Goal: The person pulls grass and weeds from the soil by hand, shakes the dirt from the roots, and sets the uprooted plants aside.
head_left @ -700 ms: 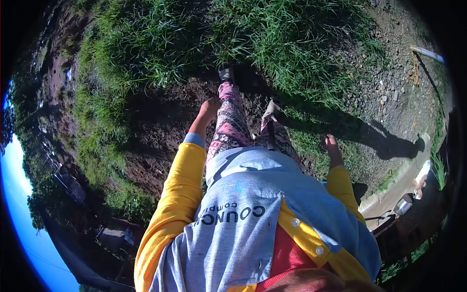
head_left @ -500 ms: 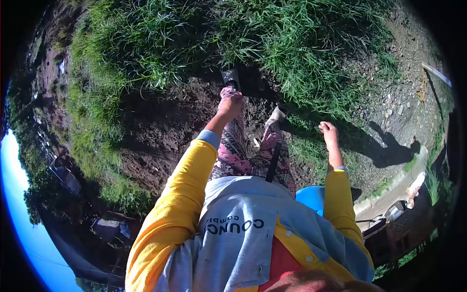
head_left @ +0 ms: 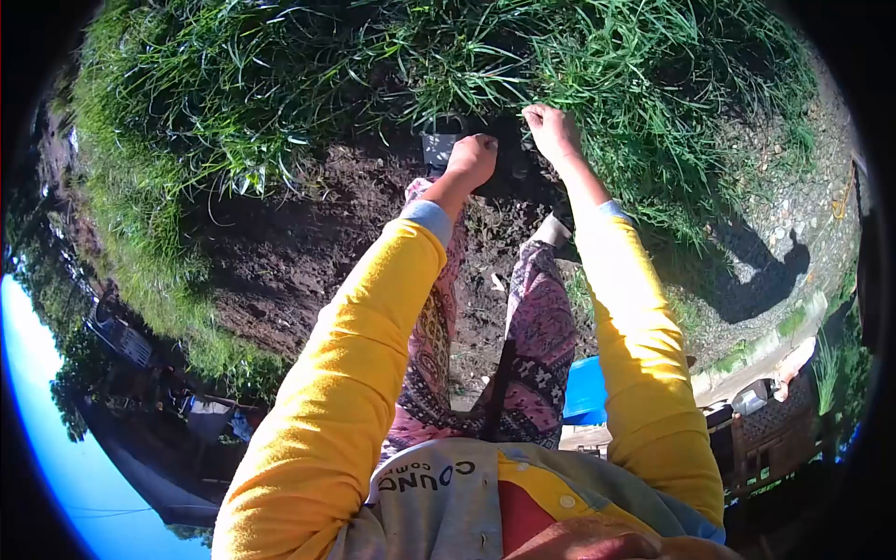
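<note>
My left hand (head_left: 471, 161) is closed in a loose fist over the bare soil, just beside a pale grey square-edged thing (head_left: 441, 149) that I cannot identify. Ahead and to its right, my right hand (head_left: 553, 133) is closed, thumb and fingers pinched together at the edge of the green grass (head_left: 616, 103). Whatever either hand may hold is hidden or too small to make out. The two hands are apart, with dark shadow between them. Both arms reach forward in yellow sleeves.
Dark, turned soil (head_left: 280, 271) lies in front of and between my patterned trouser legs (head_left: 537, 327). A blue container (head_left: 584, 387) stands by my right leg. Gravel (head_left: 765, 187) and a pale kerb (head_left: 747, 369) are on the right. Tall grass grows ahead.
My right hand has swung forward and left from beside my body to the grass edge. My left hand has moved slightly forward and right. My body leans further over.
</note>
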`<state>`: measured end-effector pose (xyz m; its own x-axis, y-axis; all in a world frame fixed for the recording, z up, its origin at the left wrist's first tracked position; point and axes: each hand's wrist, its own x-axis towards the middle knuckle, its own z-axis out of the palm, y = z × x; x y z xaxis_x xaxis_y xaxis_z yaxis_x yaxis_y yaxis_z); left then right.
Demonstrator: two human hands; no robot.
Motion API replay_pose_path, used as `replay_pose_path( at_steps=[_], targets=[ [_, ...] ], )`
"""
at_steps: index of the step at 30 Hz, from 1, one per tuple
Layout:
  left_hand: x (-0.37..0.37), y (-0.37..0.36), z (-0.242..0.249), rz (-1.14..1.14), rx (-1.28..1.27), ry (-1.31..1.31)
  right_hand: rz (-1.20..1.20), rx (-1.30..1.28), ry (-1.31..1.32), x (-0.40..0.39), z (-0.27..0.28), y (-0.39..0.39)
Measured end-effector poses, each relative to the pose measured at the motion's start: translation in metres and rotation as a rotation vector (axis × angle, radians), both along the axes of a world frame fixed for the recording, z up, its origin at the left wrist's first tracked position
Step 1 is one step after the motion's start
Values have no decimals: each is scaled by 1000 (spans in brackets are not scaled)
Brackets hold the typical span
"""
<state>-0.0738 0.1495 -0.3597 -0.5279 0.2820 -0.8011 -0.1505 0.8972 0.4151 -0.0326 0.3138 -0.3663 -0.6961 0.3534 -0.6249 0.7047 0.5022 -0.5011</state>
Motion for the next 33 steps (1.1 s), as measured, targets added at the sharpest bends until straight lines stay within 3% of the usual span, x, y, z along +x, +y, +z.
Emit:
replay_pose_path(
  at_steps=[2, 7, 10, 11, 12, 14, 16, 17, 20, 21, 23, 24, 25, 27, 30, 31, 33],
  targets=[
    [-18, 11, -16, -123, -4, -3, 5, 50, 150, 2, -58, -9],
    [-46, 16, -49, -411, 16, -83, 84, 85, 101, -8, -133, -13],
    [-57, 23, -76, -551, 78, -57, 185, 201, 8, -20, -146, 1],
    [-59, 26, -84, -573, 99, -63, 288, 380, 37, -10, -187, 8],
    [-59, 30, -91, -600, 124, -72, 82, 334, -19, -7, -180, 14],
    [-57, 37, -112, -652, 214, -67, 28, 366, -88, 15, -234, 45],
    [-62, 54, -125, -654, 207, -142, -124, 196, -55, 24, -204, 66],
    [-61, 62, -138, -622, 228, -101, -67, 377, 40, 35, -224, 73],
    [-52, 76, -216, -698, 136, -137, 42, 392, 117, 43, -251, 90],
    [-49, 82, -226, -713, 151, -130, -207, 71, 344, 43, -253, 87],
    [-43, 95, -246, -742, 181, -114, -243, 18, 291, 40, -255, 91],
    [-37, 99, -247, -528, 145, -228, -47, 293, 7, 24, -212, 80],
    [-34, 102, -237, -401, 129, -291, -159, 289, 55, 21, -207, 75],
    [-30, 107, -215, -143, 96, -422, -118, 373, 133, 22, -206, 70],
    [-18, 112, -229, -84, 163, -502, -103, 417, 106, 24, -195, 65],
    [-11, 111, -236, 76, 361, -744, -191, 380, 125, 26, -189, 63],
    [-3, 112, -249, 65, 361, -777, -291, 281, 171, 24, -187, 64]
  ],
)
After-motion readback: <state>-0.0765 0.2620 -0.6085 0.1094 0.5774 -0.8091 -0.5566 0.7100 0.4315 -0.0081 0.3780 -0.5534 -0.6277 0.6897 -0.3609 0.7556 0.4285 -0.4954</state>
